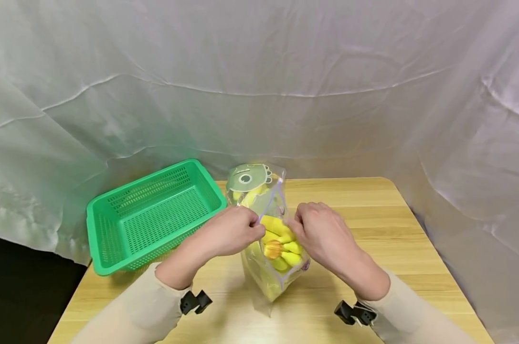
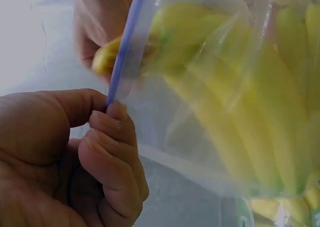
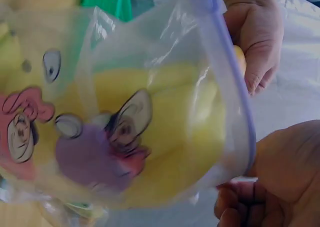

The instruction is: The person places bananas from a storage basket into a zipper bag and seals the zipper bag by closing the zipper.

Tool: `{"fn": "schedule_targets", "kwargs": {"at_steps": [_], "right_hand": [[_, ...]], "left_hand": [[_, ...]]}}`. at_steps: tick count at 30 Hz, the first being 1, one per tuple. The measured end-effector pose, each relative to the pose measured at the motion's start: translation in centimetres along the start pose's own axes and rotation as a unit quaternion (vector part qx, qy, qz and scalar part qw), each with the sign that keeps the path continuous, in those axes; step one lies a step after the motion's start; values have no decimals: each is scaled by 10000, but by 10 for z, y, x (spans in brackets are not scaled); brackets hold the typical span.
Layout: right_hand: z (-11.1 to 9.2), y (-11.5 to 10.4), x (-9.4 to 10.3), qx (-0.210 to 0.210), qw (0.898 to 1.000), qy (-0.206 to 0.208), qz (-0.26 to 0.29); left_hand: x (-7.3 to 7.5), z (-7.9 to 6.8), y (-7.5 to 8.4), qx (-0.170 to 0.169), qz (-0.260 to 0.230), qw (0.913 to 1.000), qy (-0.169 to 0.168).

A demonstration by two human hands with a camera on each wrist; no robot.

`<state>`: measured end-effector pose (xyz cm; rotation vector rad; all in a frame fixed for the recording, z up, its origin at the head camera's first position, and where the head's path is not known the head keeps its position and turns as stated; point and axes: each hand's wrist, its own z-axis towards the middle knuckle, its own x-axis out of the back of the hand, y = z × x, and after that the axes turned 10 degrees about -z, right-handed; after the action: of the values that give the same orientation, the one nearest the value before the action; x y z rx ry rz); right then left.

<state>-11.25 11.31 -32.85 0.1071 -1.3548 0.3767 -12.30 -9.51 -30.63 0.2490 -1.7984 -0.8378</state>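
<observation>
A clear zip bag [image 1: 259, 274] with a purple zip strip [image 2: 125, 47] and cartoon prints [image 3: 87, 157] stands with its mouth spread toward me. Inside it lies a bunch of yellow bananas [image 1: 291, 258], its orange-brown stem end [image 1: 273, 249] showing at the opening. My left hand [image 1: 231, 230] pinches the left edge of the mouth between thumb and fingers. On the opposite edge, my right hand [image 1: 328, 236] grips the plastic by the zip, its thumb partly hidden by the bag in the right wrist view.
A green perforated basket [image 1: 132, 186] stands to the left of the bag on the wooden table [image 1: 371, 210]. Clear plastic with a green cartoon face [image 1: 246, 177] and yellow fruit under it shows at the far side. Grey-white sheeting [image 1: 259, 119] hangs behind the table.
</observation>
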Motion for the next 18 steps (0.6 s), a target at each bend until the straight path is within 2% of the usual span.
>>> {"fn": "schedule_targets", "kwargs": {"at_steps": [3,5,12,15,18], "right_hand": [[-3,-3,-6,61,9990,-389,200],[-5,-6,-10,176,9984,-489,221],[-12,-18,-23,593,9950,-471,-657],[-13,-18,-21,498,9945,-572,-726],[-14,-11,-15,259,9963,-542,-610]], "left_hand": [[-1,-1,-6,-3,33,10000,1],[-1,-1,-9,1,31,10000,13],[1,-8,-13,-35,-20,9998,-176],[3,-11,-16,-18,-113,9999,-122],[7,-15,-21,173,-165,9997,-56]]}}
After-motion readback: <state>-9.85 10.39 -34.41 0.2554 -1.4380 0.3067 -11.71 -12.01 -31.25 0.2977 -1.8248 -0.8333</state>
